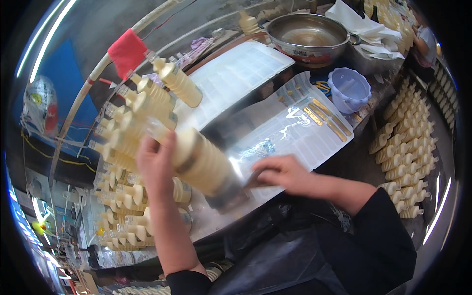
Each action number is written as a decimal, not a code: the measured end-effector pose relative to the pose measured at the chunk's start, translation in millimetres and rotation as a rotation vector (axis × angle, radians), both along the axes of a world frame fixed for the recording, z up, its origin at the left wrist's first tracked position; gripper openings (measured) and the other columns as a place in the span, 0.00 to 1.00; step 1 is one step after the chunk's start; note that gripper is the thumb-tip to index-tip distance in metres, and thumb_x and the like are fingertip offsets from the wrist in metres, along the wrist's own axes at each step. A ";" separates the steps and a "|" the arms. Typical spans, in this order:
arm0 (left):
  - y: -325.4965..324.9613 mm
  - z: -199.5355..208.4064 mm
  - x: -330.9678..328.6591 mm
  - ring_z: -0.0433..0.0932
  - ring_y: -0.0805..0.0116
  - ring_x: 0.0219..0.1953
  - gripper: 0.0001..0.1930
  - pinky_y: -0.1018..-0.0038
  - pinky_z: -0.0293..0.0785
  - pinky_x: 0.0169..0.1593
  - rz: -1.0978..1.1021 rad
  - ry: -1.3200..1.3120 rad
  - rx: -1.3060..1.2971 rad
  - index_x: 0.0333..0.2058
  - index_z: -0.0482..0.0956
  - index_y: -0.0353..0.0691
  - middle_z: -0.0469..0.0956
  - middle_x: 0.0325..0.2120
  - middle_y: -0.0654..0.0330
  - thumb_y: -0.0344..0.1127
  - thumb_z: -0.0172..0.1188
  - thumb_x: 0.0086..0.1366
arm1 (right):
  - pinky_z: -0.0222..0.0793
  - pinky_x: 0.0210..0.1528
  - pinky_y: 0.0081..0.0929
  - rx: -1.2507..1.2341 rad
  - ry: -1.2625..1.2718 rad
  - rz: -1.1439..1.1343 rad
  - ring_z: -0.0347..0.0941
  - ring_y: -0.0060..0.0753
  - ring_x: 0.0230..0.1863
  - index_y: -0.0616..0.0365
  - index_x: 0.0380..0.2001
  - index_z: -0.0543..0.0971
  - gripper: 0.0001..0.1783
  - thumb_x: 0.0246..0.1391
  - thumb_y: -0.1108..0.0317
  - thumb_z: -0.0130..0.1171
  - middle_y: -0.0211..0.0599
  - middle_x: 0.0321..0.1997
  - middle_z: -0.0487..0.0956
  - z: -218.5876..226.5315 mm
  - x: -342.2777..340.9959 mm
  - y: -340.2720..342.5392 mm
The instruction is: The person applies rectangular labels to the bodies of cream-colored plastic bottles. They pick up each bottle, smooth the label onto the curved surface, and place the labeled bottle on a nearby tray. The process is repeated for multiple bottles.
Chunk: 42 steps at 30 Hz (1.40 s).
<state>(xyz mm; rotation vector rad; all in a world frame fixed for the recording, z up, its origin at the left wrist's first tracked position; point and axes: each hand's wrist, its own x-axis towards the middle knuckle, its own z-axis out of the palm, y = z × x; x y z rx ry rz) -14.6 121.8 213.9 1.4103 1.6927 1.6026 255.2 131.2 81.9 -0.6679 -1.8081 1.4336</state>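
A cream-coloured ribbed bottle (204,160) is held tilted over the worktable, its neck up and to the left. My left hand (158,160) is closed around the clear neck. My right hand (285,174) is closed on the handle of a dark flat tool (226,200), which lies against or just under the bottle's base; motion blur hides its exact kind. Beyond my right hand lies a white sheet with a grid (290,132), bearing gold strips and a blue-and-silver patch. Many similar bottles (147,110) stand close together left of my left hand.
A large metal pan (309,37) sits at the far side, beside crumpled white sheets (364,32). Nearer are a lavender tub (349,91) and a second pale gridded sheet (236,73). Rows of bottles (408,142) cover floor at right. A red cloth (127,53) hangs on a curved pole.
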 end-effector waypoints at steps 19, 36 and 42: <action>301.3 -1.0 -28.6 0.82 0.73 0.39 0.26 0.75 0.78 0.46 0.285 0.516 0.007 0.44 0.87 0.35 0.86 0.39 0.62 0.56 0.68 0.66 | 0.74 0.35 0.36 -0.655 -0.842 -1.586 0.80 0.40 0.31 0.61 0.36 0.80 0.14 0.58 0.59 0.59 0.44 0.32 0.84 -218.1 486.3 -126.7; 193.4 -37.1 -57.4 0.73 0.67 0.58 0.24 0.70 0.68 0.64 0.139 0.456 -0.007 0.65 0.70 0.34 0.76 0.56 0.56 0.36 0.58 0.75 | 0.73 0.55 0.51 -0.916 -1.327 -1.441 0.79 0.60 0.55 0.64 0.48 0.83 0.31 0.59 0.45 0.55 0.59 0.50 0.83 -392.2 625.5 -165.9; 105.6 -11.9 -33.1 0.77 0.75 0.48 0.16 0.75 0.71 0.55 0.199 0.456 -0.091 0.54 0.80 0.33 0.81 0.44 0.64 0.34 0.61 0.72 | 0.74 0.51 0.53 -0.798 -1.341 -1.307 0.81 0.60 0.51 0.64 0.49 0.82 0.26 0.65 0.49 0.55 0.59 0.47 0.84 -414.4 601.6 -147.8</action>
